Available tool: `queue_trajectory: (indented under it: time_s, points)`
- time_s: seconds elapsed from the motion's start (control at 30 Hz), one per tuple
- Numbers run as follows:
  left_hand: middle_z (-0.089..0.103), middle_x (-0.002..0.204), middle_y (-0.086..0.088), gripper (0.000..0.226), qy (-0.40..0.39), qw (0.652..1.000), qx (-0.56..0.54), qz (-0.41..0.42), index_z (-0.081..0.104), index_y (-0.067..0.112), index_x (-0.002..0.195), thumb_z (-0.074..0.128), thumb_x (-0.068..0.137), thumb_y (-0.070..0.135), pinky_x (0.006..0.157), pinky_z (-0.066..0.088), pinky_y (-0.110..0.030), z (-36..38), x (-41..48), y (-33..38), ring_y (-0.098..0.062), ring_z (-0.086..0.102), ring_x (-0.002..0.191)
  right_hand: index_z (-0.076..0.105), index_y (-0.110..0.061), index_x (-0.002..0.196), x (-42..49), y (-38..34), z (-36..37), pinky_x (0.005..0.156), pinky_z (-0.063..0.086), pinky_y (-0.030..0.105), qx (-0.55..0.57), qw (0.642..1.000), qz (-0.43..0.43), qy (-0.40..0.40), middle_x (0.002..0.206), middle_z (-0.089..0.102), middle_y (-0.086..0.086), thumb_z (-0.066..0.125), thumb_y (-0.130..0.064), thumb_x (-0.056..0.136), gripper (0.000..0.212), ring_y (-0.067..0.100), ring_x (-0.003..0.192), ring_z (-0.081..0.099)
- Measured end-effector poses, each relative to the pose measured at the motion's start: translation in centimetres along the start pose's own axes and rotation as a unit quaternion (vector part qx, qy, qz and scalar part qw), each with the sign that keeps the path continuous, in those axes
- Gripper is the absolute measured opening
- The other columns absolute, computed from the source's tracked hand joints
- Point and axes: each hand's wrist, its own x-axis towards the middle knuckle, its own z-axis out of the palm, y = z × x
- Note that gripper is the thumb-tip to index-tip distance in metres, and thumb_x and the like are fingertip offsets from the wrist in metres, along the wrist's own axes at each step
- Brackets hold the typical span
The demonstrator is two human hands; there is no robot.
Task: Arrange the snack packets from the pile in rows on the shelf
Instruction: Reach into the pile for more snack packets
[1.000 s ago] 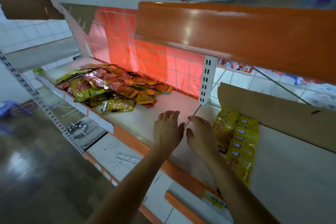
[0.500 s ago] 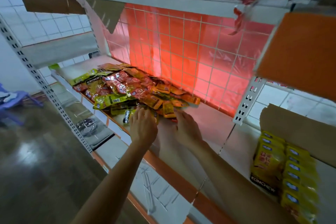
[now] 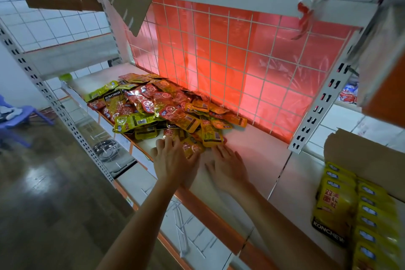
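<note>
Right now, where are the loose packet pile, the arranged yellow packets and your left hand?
packet pile [image 3: 166, 107], head view, red packets at its middle.
arranged yellow packets [image 3: 370, 215], head view, a packet mid-stack.
left hand [image 3: 173, 160], head view, back of the hand.

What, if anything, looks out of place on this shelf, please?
The pile of packets at the left of the shelf is a jumble, overlapping at all angles, unlike the neat yellow rows on the right. A ragged red plastic strip also dangles from the level above.
</note>
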Motion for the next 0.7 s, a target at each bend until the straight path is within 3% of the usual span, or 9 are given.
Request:
queue_trajectory:
  time_s: [0.13,0.2,0.33,0.5,0.7]
  points:
    - [0.054,0.103,-0.008,0.065,0.011,0.999,-0.034,-0.008,0.056,0.014,0.103,0.048,0.078,0.074,0.080,0.043,-0.039,0.0,0.1,0.0,-0.027,0.050,0.096,0.055,-0.013,0.119,0.4,-0.3,-1.1,0.092,0.037,0.035,0.002,0.997,0.034,0.066,0.123,0.058,0.008,0.042,-0.034,0.095,0.035,0.028,0.115,0.050]
    - [0.053,0.099,-0.007,0.060,0.016,0.996,-0.083,-0.016,0.054,0.014,0.101,0.052,0.078,0.069,0.071,0.049,-0.039,-0.2,0.1,0.1,-0.027,0.056,0.088,0.058,-0.010,0.114,1.6,-0.9,-1.6,0.083,0.041,0.038,0.032,0.990,0.070,0.115,0.114,0.060,0.012,0.045,-0.031,0.093,0.032,0.031,0.106,0.051]
    - [0.064,0.097,-0.002,0.054,-0.004,0.991,-0.123,-0.056,0.047,0.021,0.102,0.047,0.080,0.071,0.066,0.052,-0.037,-0.8,-0.1,0.3,-0.026,0.064,0.084,0.058,-0.006,0.103,4.4,-2.1,-1.6,0.081,0.044,0.042,0.054,0.981,0.074,0.173,0.109,0.057,0.014,0.060,-0.032,0.087,0.030,0.035,0.108,0.050]
    - [0.070,0.094,-0.006,0.056,-0.011,0.986,-0.145,-0.082,0.044,0.020,0.103,0.048,0.082,0.072,0.063,0.046,-0.034,-0.9,0.1,0.0,-0.030,0.066,0.086,0.051,-0.019,0.122,6.6,-2.2,-0.3,0.094,0.038,0.041,0.064,0.991,0.086,0.078,0.129,0.047,0.007,0.051,-0.045,0.091,0.041,0.029,0.124,0.038]
    - [0.069,0.101,-0.012,0.054,-0.005,0.981,-0.172,-0.088,0.044,0.014,0.110,0.047,0.088,0.064,0.066,0.044,-0.037,-1.2,-0.1,0.0,-0.036,0.064,0.092,0.044,-0.024,0.135,4.9,-1.8,-0.6,0.094,0.039,0.039,-0.005,0.996,0.066,0.057,0.131,0.048,0.016,0.046,-0.042,0.095,0.044,0.036,0.122,0.041]
